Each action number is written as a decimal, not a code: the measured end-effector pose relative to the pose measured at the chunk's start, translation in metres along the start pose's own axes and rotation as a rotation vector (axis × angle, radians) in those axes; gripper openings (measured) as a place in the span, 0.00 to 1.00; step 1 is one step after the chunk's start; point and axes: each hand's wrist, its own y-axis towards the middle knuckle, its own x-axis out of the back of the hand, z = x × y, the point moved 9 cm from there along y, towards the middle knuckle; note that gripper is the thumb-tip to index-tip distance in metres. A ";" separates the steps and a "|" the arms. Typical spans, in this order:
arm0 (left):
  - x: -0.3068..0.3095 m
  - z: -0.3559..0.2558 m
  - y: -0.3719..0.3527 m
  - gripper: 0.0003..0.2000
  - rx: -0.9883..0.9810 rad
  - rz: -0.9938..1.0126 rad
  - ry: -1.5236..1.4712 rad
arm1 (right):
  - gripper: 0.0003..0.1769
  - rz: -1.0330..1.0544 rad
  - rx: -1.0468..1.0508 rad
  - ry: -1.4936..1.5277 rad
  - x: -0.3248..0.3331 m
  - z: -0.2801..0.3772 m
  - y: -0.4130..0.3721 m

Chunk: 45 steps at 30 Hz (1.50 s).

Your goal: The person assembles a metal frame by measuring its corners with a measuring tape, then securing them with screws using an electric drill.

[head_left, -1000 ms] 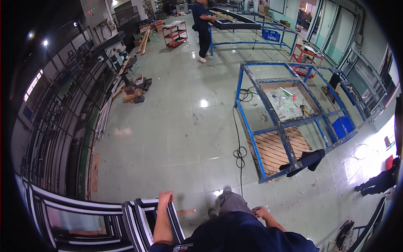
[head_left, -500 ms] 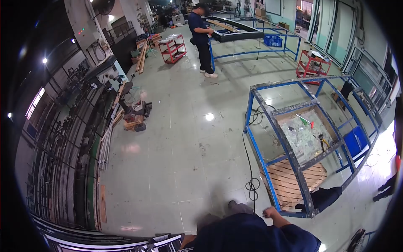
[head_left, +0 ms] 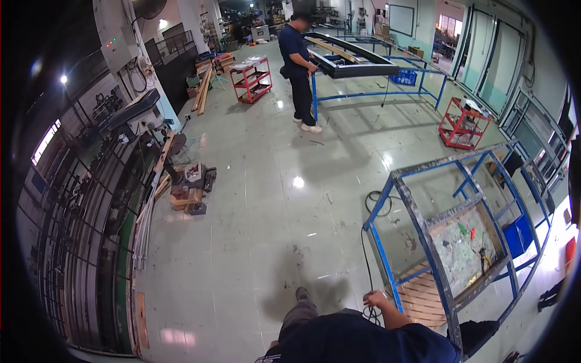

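Observation:
My right hand [head_left: 376, 298] is at the lower centre, low beside the near end of a blue and dark metal frame table [head_left: 423, 251]. Its fingers are loosely curled, with no held thing visible. Below and behind it, a black cable [head_left: 367, 260] runs along the floor. My left hand is out of view; the dark shirt covers the bottom edge. One shoe [head_left: 302, 293] shows on the floor. Inside the frame table, a board [head_left: 465, 248] carries small tools.
A person [head_left: 296, 66] stands at a second blue table holding a black frame [head_left: 363, 71]. Red carts stand left [head_left: 253, 81] and right [head_left: 463, 124]. Long metal stock [head_left: 91, 242] lines the left side; a wooden pallet [head_left: 420, 296] lies under the near table.
The view has shifted forward. The near table now appears lower and farther right. The light-coloured frames at the bottom left have left view, and my right hand appears slightly higher and farther left.

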 end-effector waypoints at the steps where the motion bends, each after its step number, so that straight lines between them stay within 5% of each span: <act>1: 0.023 -0.001 0.023 0.11 -0.113 0.010 0.158 | 0.20 -0.028 -0.077 -0.022 0.003 0.011 -0.008; 3: 0.082 0.010 0.076 0.11 -0.200 0.072 0.261 | 0.16 -0.090 -0.213 0.152 0.002 0.004 0.000; 4: 0.105 0.039 0.102 0.11 0.119 0.241 -0.414 | 0.15 -0.113 -0.221 0.230 0.002 -0.006 0.013; 5: 0.130 0.068 0.122 0.12 0.515 0.194 -1.056 | 0.14 -0.138 -0.236 0.311 0.005 -0.012 0.019; 8: 0.258 0.088 0.202 0.11 0.583 -0.020 -0.921 | 0.14 -0.092 -0.220 0.582 0.002 0.001 0.018; 10: 0.335 0.081 0.253 0.10 0.488 -0.127 -0.871 | 0.13 -0.099 0.012 0.227 0.007 0.030 0.028; 13: 0.413 0.057 0.323 0.11 0.396 -0.182 -0.864 | 0.07 -0.087 0.075 -0.137 0.001 0.070 0.053; 14: 0.428 0.047 0.343 0.11 0.370 -0.196 -0.865 | 0.05 -0.034 0.114 -0.386 -0.002 0.085 0.067; 17: 0.445 0.024 0.400 0.12 0.338 -0.161 -0.932 | 0.06 -0.165 -0.232 -0.021 0.030 0.177 0.074; 20: 0.431 0.008 0.423 0.10 0.467 -0.098 -1.103 | 0.08 -0.087 -0.035 0.002 0.061 0.229 0.155; 21: 0.424 0.006 0.432 0.10 0.478 -0.061 -1.123 | 0.07 -0.085 -0.170 0.171 0.075 0.235 0.195; 23: 0.452 -0.022 0.440 0.11 0.169 -0.048 -0.558 | 0.06 -0.154 -0.442 0.521 0.101 0.226 0.280; 24: 0.462 -0.033 0.440 0.13 0.090 -0.041 -0.238 | 0.13 -0.128 -0.341 0.218 0.132 0.273 0.313; 25: 0.472 -0.045 0.438 0.14 0.017 -0.059 0.052 | 0.10 -0.105 -0.272 0.160 0.155 0.312 0.345; 32: 0.539 -0.018 0.538 0.15 0.208 -0.004 -0.244 | 0.18 -0.281 0.062 0.221 0.286 0.599 0.496; 38: 0.650 0.020 0.663 0.16 0.131 0.032 -0.218 | 0.15 -0.263 0.007 0.258 0.252 0.680 0.596; 42: 0.760 0.032 0.739 0.16 -0.232 0.011 0.070 | 0.10 -0.130 -0.176 0.192 0.179 0.682 0.631; 43: 0.788 0.060 0.764 0.21 -0.006 0.026 0.074 | 0.09 -0.119 -0.248 0.302 0.156 0.693 0.628; 45: 0.846 0.088 0.840 0.12 0.101 0.250 -0.398 | 0.10 -0.084 -0.341 0.376 0.128 0.721 0.620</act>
